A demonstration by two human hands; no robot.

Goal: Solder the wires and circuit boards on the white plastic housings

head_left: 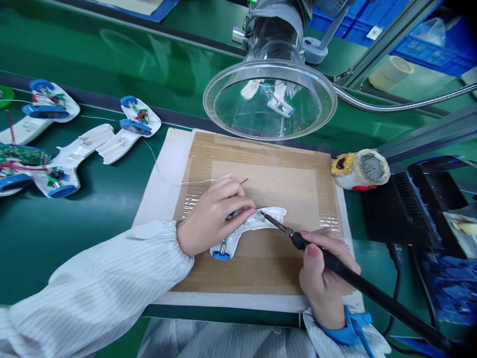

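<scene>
My left hand grips a curved white plastic shell with a blue wheel at its lower end, and its fingers hide the shell's middle. A short red wire end pokes out beyond those fingers. My right hand is closed around a black soldering iron. The iron's metal tip reaches the shell next to my left fingertips. Beneath the shell lies a cardboard pad covered in clear tape. A thin silvery wire runs across the pad.
Several similar white shells with green circuit boards and blue wheels lie on the green bench belt to the left. A clear fume hood hangs above. A tip-cleaner holder and a black soldering station stand right.
</scene>
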